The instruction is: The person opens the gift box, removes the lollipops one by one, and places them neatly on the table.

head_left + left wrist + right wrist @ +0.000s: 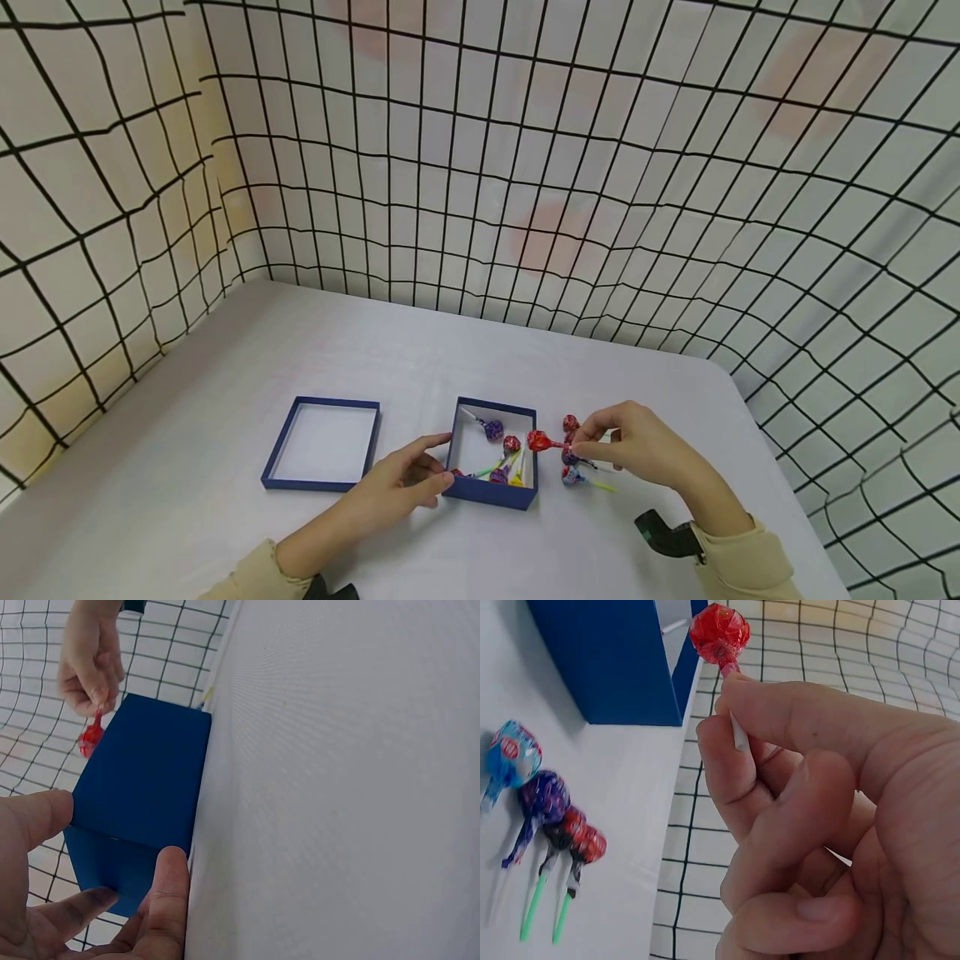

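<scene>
A red-wrapped lollipop [537,441] is pinched by its stick between the thumb and fingertips of my right hand [632,442]. In the head view its candy overlaps the right rim of a blue box [491,495]; the right wrist view shows the red wrapper [720,634] pointing up. My left hand [405,479] touches the box at its left side and near front corner, thumb and fingers spread. Inside the box lie several lollipops, among them a purple one [493,430] and a red one [512,444].
A shallow blue-edged lid [311,484] with a white inside lies left of the box. Right of it, below my right hand, are several loose lollipops, including a light blue one [514,754] and a purple one [544,796]. Black-gridded white cloth [450,167] walls the table.
</scene>
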The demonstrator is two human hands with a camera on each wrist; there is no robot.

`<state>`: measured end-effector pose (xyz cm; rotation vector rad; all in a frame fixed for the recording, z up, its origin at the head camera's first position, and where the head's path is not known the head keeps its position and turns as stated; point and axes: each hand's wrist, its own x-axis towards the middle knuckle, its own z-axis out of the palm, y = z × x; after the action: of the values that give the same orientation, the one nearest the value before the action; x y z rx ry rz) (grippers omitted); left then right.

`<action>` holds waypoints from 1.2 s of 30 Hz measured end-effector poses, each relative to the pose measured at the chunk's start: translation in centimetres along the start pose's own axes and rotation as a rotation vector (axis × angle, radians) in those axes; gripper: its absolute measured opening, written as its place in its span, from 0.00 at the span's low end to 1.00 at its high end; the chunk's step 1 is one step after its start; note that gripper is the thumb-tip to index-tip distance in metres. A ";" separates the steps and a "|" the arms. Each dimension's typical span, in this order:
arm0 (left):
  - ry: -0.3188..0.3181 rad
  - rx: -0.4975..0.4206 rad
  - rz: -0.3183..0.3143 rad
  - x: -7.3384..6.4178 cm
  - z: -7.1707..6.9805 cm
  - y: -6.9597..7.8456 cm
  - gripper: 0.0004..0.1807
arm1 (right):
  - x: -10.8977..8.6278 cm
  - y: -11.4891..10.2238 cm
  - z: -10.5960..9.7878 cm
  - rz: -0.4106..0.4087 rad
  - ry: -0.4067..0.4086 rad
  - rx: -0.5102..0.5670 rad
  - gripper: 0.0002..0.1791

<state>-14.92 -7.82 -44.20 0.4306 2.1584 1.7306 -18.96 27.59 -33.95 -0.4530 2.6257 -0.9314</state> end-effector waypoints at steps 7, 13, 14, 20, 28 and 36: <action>-0.006 -0.007 -0.002 0.1 -0.2 -0.2 0.37 | -0.5 1.3 -0.3 0.014 0.003 0.013 0.08; -0.007 0.003 -0.004 0.3 -0.3 -0.3 0.37 | -0.9 2.4 -0.6 0.020 -0.009 0.025 0.10; -0.009 0.002 -0.001 0.3 -0.3 -0.2 0.37 | -1.0 2.5 -0.7 0.022 -0.010 0.027 0.11; -0.019 -0.009 0.011 0.3 -0.5 -0.2 0.37 | -1.3 3.5 -0.7 0.039 -0.022 0.045 0.11; -0.012 0.006 0.007 0.6 -0.6 -0.5 0.37 | -1.6 5.1 -0.2 0.040 -0.049 0.106 0.11; -0.020 0.003 0.006 0.6 -0.9 -0.4 0.37 | -2.0 7.0 0.7 0.046 -0.064 0.133 0.09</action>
<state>-15.92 -8.44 -44.47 0.4542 2.1479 1.7193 -18.16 33.17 -38.68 -0.3806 2.4869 -1.0511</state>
